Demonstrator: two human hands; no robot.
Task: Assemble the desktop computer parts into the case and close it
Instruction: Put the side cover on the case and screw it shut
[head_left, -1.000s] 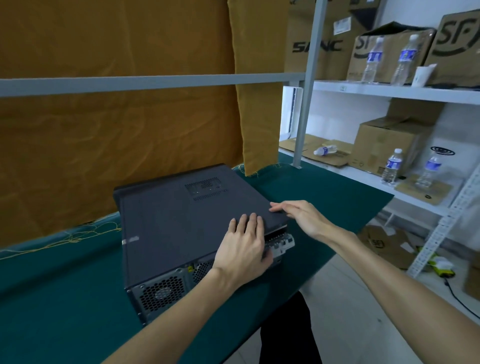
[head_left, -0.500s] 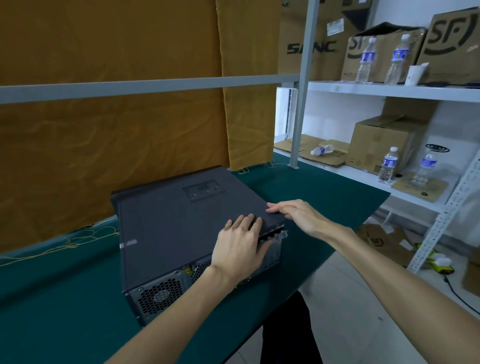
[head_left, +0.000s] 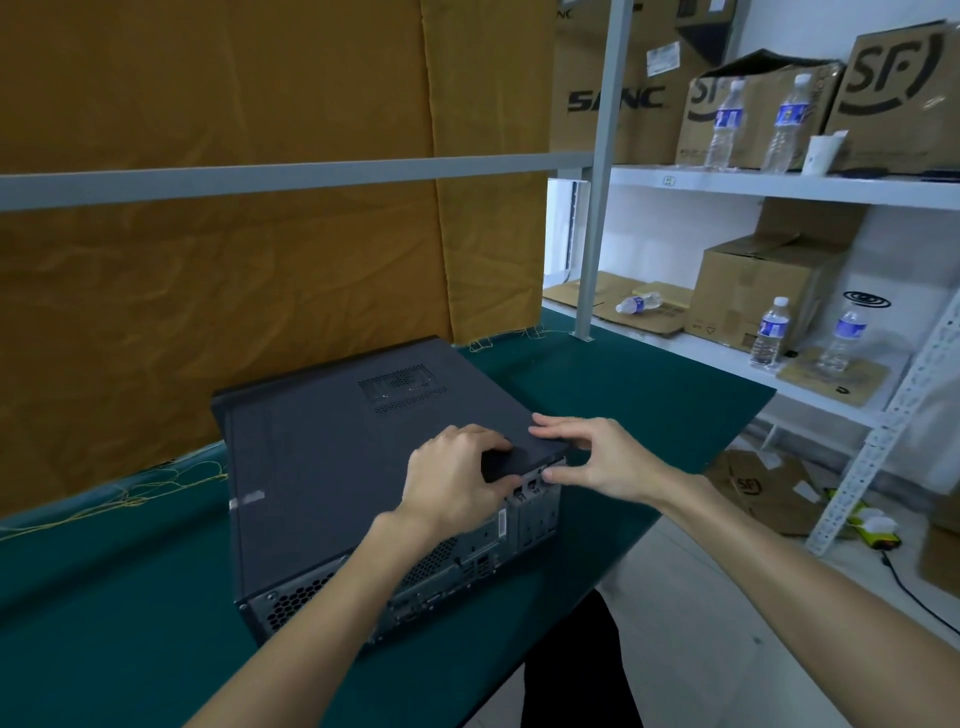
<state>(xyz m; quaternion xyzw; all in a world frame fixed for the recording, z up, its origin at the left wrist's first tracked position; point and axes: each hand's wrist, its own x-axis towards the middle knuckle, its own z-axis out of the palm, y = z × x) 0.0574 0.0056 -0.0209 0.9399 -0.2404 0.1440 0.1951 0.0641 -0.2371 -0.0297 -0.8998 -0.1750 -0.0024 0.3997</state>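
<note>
Both forearms are reaching forward, bare to the elbow. The left hand (head_left: 457, 478) is curling its fingers and thumb into a grip, knuckles raised. The right hand (head_left: 602, 460) is arching close beside it, fingers spread above, thumb pressing in underneath.

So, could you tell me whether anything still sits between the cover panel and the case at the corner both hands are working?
Nothing visible does. The cover panel lies along the case, left hand gripping its rear edge, right hand at the corner. The seam beneath the fingers is hidden.
</note>
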